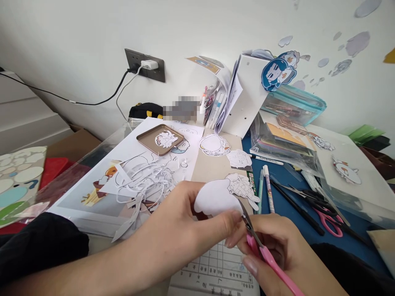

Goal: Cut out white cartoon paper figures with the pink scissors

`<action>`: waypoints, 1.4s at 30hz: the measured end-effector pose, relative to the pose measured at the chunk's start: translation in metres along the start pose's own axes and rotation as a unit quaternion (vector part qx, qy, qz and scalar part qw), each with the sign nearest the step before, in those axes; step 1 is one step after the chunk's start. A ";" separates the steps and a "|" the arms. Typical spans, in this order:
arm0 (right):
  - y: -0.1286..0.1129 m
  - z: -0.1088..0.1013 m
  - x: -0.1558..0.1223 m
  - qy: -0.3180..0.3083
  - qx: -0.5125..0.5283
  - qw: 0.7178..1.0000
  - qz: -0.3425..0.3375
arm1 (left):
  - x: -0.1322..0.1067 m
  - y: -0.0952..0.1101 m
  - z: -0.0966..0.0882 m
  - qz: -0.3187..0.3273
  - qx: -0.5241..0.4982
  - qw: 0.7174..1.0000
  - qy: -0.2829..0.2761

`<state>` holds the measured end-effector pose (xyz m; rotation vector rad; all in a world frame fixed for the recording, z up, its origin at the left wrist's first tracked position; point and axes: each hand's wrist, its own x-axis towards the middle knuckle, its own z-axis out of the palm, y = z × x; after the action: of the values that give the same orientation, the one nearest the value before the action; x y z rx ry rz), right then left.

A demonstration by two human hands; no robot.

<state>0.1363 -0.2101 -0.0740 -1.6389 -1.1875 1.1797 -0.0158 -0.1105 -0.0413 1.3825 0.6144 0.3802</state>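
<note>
My left hand (197, 226) pinches a white paper cutout (216, 197) with a rounded edge between thumb and fingers. In my right hand (274, 246) is a pair of scissors (268, 255) with pink handles. Its blades meet the paper's right edge, close to my left thumb; they look nearly closed. Just behind the paper lies a line-drawn cat-like cutout (245, 189). A printed form with a grid (212, 267) is under my hands. Curled white paper scraps (148, 181) are heaped to the left of my left hand.
A brown tray (142, 139) holds small cutouts. Stacked round cutouts (214, 144) lie behind my hands. Pens (268, 189), black-handled scissors (314, 199) and another pink-handled pair (331, 224) lie at right. A white file box (247, 94) stands against the wall beside a teal-edged pouch (296, 105).
</note>
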 end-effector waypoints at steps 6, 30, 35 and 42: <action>0.001 -0.003 0.000 -0.016 -0.028 0.999 -0.020 | -0.001 0.002 -0.006 0.010 0.013 1.000 0.010; 0.011 -0.008 -0.005 -0.037 0.040 0.999 -0.003 | -0.001 -0.004 0.000 0.002 -0.039 0.999 0.033; 0.012 -0.013 -0.002 -0.064 -0.031 0.997 -0.032 | -0.002 -0.002 -0.001 -0.002 -0.014 0.999 0.034; 0.019 -0.009 -0.008 0.002 0.040 0.999 -0.035 | -0.003 -0.004 -0.001 -0.001 0.016 0.999 0.029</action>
<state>0.1482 -0.2236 -0.0875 -1.5275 -1.1708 1.1638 -0.0194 -0.1119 -0.0449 1.4051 0.6725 0.4126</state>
